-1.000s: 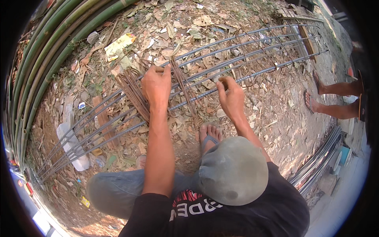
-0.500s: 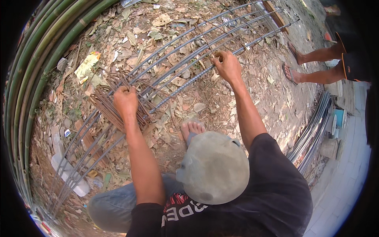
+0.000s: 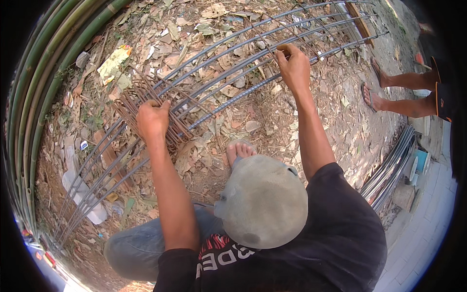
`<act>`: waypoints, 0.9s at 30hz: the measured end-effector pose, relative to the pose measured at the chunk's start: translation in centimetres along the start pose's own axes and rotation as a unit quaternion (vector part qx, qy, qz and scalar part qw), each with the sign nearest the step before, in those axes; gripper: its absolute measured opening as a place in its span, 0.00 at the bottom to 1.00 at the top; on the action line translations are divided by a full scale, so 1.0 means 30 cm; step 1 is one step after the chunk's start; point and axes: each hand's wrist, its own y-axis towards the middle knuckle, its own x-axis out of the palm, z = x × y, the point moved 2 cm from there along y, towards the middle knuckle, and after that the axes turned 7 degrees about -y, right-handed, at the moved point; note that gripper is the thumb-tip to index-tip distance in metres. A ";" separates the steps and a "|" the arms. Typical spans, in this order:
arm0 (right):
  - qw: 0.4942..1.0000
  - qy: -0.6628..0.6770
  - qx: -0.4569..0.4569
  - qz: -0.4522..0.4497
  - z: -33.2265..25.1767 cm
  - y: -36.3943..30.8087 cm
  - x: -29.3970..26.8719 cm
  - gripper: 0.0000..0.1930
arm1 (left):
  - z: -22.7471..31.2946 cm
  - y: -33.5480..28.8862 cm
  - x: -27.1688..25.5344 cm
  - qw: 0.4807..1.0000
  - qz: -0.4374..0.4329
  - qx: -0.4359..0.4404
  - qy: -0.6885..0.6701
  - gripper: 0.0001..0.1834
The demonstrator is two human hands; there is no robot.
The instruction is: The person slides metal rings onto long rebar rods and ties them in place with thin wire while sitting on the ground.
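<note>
Several long ribbed steel bars (image 3: 235,100) run side by side over the ground, from lower left to upper right. Around them, left of the middle, sits a tight bunch of rusty rectangular stirrups (image 3: 127,113). My left hand (image 3: 152,121) rests on this bunch, fingers curled over its rods and thumb a little apart. Farther right, a few stirrups stand spaced along the bars. My right hand (image 3: 296,65) is closed at one spaced stirrup (image 3: 257,34), thumb and forefinger meeting in a pinch. Its other fingertips are hidden behind the hand.
Green bamboo poles (image 3: 44,63) lie along the left. A wooden block (image 3: 360,23) lies by the bars' far right end. Another person's sandalled feet (image 3: 374,97) stand at right, above a bundle of thin rods (image 3: 389,165). Dry leaves and a yellow wrapper (image 3: 114,64) litter the ground.
The whole view has shifted and turned slightly. My right hand appears farther up and right, still by the spaced stirrup. My left hand stays on the bunch, its thumb now more apart.
</note>
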 end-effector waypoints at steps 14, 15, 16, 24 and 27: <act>0.924 0.098 -0.233 -0.285 -0.513 -0.474 0.381 0.08 | -0.130 -0.002 -0.057 0.991 0.120 0.028 -0.048 0.14; 0.936 0.110 -0.209 -0.261 -0.482 -0.432 0.357 0.08 | -0.136 -0.007 -0.075 0.990 0.127 0.024 -0.048 0.14; 0.946 0.122 -0.182 -0.237 -0.435 -0.388 0.328 0.09 | -0.141 -0.007 -0.076 0.990 0.110 0.027 -0.078 0.15; 0.946 0.037 -0.072 -0.312 -0.185 -0.113 0.192 0.13 | -0.025 -0.091 0.003 0.993 0.028 0.044 -0.104 0.17; 0.951 0.035 -0.066 -0.300 -0.167 -0.089 0.175 0.14 | -0.014 -0.098 0.065 0.988 0.045 0.064 -0.134 0.15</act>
